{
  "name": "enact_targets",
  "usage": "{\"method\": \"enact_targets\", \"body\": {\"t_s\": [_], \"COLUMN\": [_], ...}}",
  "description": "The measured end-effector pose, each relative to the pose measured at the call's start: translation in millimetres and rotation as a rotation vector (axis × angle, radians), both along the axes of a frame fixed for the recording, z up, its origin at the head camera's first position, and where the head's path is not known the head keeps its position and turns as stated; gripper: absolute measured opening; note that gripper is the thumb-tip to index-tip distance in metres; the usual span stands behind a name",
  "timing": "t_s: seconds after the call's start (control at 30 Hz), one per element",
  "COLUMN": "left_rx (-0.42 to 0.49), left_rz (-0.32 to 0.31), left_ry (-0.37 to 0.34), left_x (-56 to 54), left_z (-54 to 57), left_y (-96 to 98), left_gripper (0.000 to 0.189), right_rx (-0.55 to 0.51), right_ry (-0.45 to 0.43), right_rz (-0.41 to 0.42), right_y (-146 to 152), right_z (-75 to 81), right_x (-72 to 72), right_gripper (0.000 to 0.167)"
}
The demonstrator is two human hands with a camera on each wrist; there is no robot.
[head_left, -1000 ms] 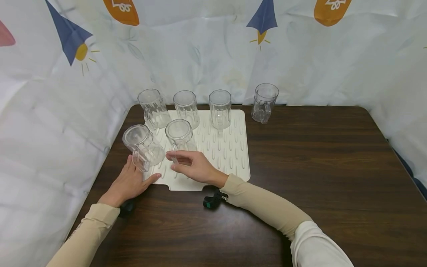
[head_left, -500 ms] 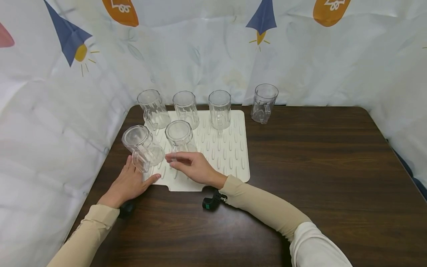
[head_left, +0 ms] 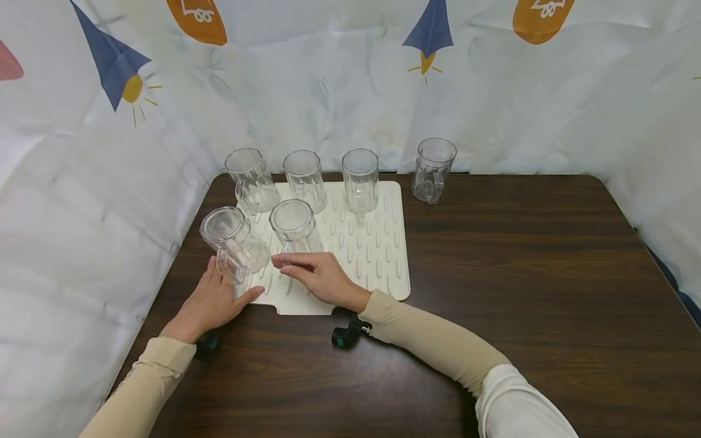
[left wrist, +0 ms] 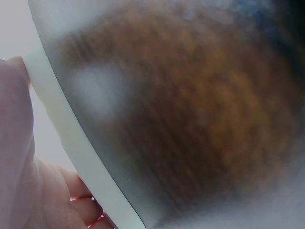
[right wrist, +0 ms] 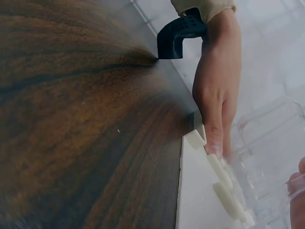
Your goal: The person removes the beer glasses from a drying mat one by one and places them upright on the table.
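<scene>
Between the thumb and fingers of my right hand [head_left: 323,277] is the handle of a clear glass mug [head_left: 294,222], standing in the front row on a white ridged mat [head_left: 383,267]. My left hand [head_left: 208,304] rests at the mat's front left corner, thumb spread over its edge. Just beyond those fingers stands another glass mug [head_left: 237,240], handle toward me. In the left wrist view the palm [left wrist: 16,143] lies along the mat's pale edge [left wrist: 78,138]. The right wrist view shows the left hand [right wrist: 217,90] touching the mat's corner, and right fingertips [right wrist: 298,205] at the clear glass.
Three more glass mugs, at left [head_left: 254,179], middle [head_left: 306,180] and right [head_left: 361,180], line the mat's back. One mug [head_left: 434,170] stands on the dark wooden table [head_left: 520,274] right of the mat. A white patterned curtain [head_left: 350,79] hangs behind.
The mug in my right hand has shifted very slightly toward me and left, with that hand. The left hand stays at the mat's corner.
</scene>
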State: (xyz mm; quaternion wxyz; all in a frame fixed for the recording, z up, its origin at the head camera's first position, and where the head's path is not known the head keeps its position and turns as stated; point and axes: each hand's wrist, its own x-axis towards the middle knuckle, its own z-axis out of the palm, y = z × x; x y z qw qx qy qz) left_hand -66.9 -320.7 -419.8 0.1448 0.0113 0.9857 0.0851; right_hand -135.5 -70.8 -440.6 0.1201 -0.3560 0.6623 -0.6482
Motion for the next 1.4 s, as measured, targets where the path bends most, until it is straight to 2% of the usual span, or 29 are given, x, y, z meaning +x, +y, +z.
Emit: {"method": "enact_targets", "body": {"t_s": [0.27, 0.6, 0.97, 1.2, 1.4], "left_rx": [0.013, 0.029, 0.045, 0.061, 0.096], "left_rz": [0.0, 0.002, 0.005, -0.011, 0.009], "left_ry": [0.006, 0.014, 0.014, 0.035, 0.035], "left_x": [-0.2, 1.4, 0.9, 1.0, 1.7], "left_z": [1.8, -0.5, 0.9, 0.5, 2.2], "left_y": [0.1, -1.5, -1.7, -4.6, -6.8], "left_gripper": [0.114, 0.117, 0.118, 0.117, 0.12], "right_rx": [-0.046, -0.058, -0.06, -0.055, -0.068], "right_ry": [0.0, 0.044, 0.046, 0.013, 0.017], "right_rz": [-0.004, -0.043, -0.058, -0.056, -0.066], "right_y": [0.1, 4.5, 12.7, 19.6, 24.0], "right_z": [0.3, 4.3, 11.3, 14.9, 17.6], "right_x": [0.6, 2.3, 2.9, 4.4, 3.5], "right_gripper": [0.031, 0.028, 0.03, 0.031, 0.03]}}
